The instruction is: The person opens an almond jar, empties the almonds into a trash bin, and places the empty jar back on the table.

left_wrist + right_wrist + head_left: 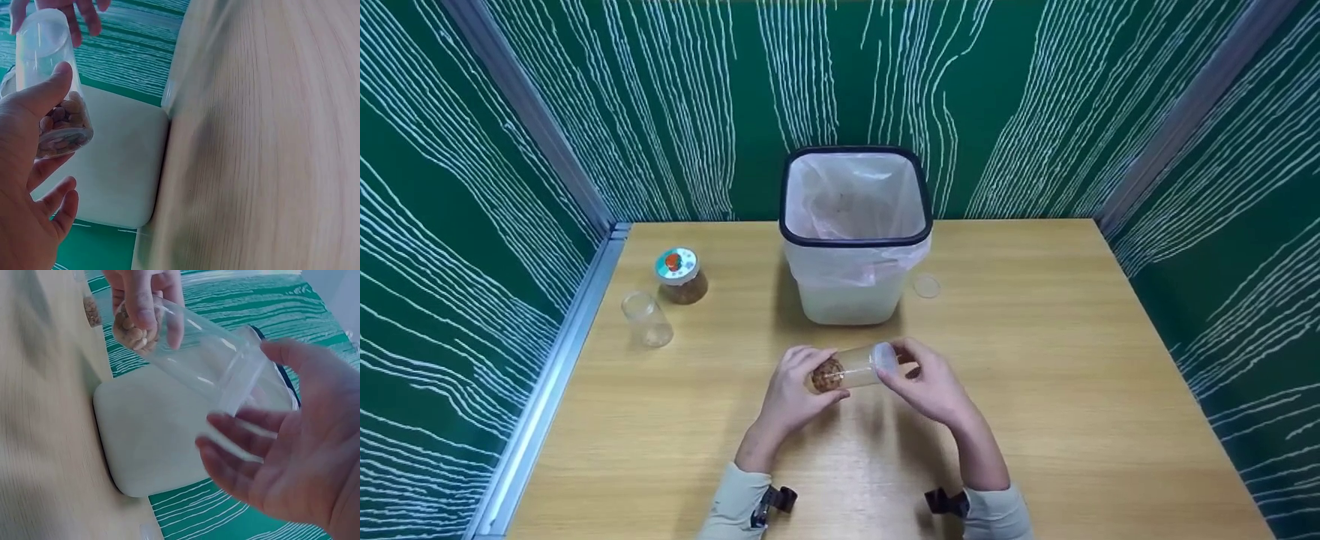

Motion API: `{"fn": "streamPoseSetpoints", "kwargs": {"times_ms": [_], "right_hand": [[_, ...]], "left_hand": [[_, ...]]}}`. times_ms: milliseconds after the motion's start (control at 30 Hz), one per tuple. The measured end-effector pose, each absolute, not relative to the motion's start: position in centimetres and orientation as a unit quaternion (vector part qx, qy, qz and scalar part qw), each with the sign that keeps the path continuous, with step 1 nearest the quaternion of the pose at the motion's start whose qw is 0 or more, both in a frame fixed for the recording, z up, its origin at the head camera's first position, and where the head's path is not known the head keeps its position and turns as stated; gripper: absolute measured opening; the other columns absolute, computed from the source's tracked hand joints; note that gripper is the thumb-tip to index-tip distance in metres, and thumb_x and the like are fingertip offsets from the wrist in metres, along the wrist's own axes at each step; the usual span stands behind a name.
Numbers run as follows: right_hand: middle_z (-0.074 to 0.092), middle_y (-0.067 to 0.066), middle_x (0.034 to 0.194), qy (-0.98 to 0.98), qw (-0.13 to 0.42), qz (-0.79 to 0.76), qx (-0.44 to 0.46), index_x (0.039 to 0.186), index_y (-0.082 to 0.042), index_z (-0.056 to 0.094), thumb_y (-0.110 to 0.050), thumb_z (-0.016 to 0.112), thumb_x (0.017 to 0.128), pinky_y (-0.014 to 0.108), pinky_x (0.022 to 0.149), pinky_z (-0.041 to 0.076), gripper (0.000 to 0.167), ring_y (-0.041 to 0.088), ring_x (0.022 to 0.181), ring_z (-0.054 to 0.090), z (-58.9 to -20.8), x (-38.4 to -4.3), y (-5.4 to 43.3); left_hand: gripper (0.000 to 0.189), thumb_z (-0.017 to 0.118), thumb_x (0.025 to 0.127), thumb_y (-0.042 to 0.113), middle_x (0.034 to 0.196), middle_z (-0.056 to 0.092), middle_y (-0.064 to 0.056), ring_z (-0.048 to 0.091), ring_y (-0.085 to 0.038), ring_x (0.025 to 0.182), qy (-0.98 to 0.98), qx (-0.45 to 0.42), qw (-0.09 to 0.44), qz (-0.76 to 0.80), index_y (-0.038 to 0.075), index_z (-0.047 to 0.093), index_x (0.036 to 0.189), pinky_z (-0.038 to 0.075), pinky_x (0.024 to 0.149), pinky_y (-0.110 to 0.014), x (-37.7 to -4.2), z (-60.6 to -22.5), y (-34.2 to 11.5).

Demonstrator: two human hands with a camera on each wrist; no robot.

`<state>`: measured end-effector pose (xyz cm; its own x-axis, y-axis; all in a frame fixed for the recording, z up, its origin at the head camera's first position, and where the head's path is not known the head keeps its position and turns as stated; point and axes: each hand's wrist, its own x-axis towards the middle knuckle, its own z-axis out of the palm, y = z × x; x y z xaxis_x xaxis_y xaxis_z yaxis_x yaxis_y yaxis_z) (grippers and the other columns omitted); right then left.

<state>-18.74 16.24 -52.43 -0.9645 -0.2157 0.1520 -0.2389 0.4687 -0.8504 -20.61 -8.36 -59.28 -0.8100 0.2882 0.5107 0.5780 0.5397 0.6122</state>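
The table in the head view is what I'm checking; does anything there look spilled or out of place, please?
Nothing looks spilled. Only the clear disc, possibly a lid, seems slightly odd: it lies loose right of the bin, capping nothing.

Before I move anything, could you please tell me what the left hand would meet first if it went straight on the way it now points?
Aside from the jar it holds, the left hand would probably meet the front of the white bin first, though depth is hard to judge.
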Motion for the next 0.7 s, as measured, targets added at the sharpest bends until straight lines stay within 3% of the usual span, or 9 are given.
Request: {"fn": "streamPoseSetpoints", "kwargs": {"times_ms": [167, 333, 400, 533, 700], "right_hand": [[0.062, 0.005, 0.114, -0.825, 0.002, 0.532, 0.191, 0.128, -0.01, 0.058, -0.002, 0.074, 0.079, 0.048, 0.08, 0.052, 0.052, 0.022, 0.102, 0.058, -52.75, -18.93, 16.66], [0.06, 0.003, 0.119, -0.818, -0.004, 0.532, 0.22, 0.132, -0.011, 0.056, 0.01, 0.069, 0.074, 0.042, 0.08, 0.053, 0.063, 0.022, 0.105, 0.057, -53.03, -18.9, 16.73], [0.058, 0.004, 0.123, -0.814, -0.01, 0.534, 0.226, 0.136, -0.016, 0.053, 0.007, 0.072, 0.076, 0.042, 0.081, 0.052, 0.067, 0.024, 0.107, 0.056, -53.08, -18.84, 16.74], [0.054, 0.009, 0.131, -0.82, -0.014, 0.535, 0.202, 0.145, -0.02, 0.042, -0.014, 0.078, 0.082, 0.049, 0.084, 0.05, 0.072, 0.029, 0.111, 0.056, -53.04, -18.79, 16.64], [0.062, 0.007, 0.117, -0.864, -0.001, 0.488, 0.127, 0.142, -0.016, 0.046, -0.037, 0.076, 0.084, 0.046, 0.079, 0.051, 0.069, 0.028, 0.097, 0.061, -52.89, -18.7, 16.39]], "left_hand": [[0.066, 0.085, 0.069, 0.045, 0.114, 0.065, 0.005, 0.051, -0.021, 0.114, -0.861, -0.249, 0.167, -0.41, 0.018, 0.065, 0.126, 0.04, 0.099, -0.044, -20.49, -59.33, -8.36], [0.066, 0.086, 0.068, 0.043, 0.115, 0.064, 0.006, 0.05, -0.021, 0.115, -0.868, -0.243, 0.159, -0.403, 0.022, 0.064, 0.127, 0.04, 0.1, -0.044, -20.24, -59.57, -8.47], [0.065, 0.086, 0.069, 0.043, 0.114, 0.064, 0.006, 0.05, -0.02, 0.114, -0.867, -0.243, 0.16, -0.404, 0.021, 0.065, 0.126, 0.04, 0.1, -0.042, -20.17, -59.64, -8.53], [0.063, 0.086, 0.07, 0.043, 0.113, 0.064, 0.006, 0.05, -0.018, 0.113, -0.863, -0.246, 0.166, -0.409, 0.017, 0.066, 0.124, 0.041, 0.099, -0.038, -20.13, -59.66, -8.67], [0.063, 0.085, 0.07, 0.044, 0.112, 0.065, 0.006, 0.051, -0.019, 0.113, -0.862, -0.251, 0.174, -0.405, 0.016, 0.067, 0.123, 0.041, 0.099, -0.039, -20.1, -59.83, -8.74]]}}
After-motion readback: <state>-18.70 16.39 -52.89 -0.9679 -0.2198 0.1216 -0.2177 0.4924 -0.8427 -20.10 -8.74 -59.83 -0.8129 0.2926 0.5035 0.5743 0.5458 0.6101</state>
